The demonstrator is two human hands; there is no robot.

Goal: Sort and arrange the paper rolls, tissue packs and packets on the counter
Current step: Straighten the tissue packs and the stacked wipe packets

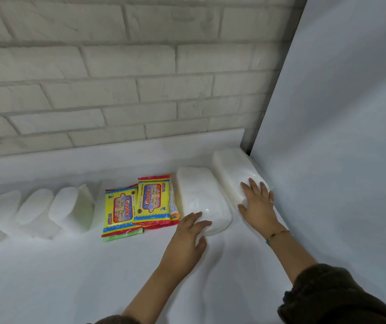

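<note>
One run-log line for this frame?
left hand open, on middle tissue pack | right hand open, on corner tissue pack | wipe packets left of packs | paper rolls far left

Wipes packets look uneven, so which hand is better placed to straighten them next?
Probably the left hand: it rests on the tissue pack beside the wipes packets; the right hand lies farther away.

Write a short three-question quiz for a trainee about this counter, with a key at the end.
1. True or false: the right hand rests on the corner tissue pack.
2. What lies between the paper rolls and the second tissue pack, which the left hand touches? A) Giggles packets B) a cup C) a sponge
3. Fill in: the paper rolls stand to the ___ of the Giggles packets.
Key: 1 true; 2 A; 3 left.
</note>
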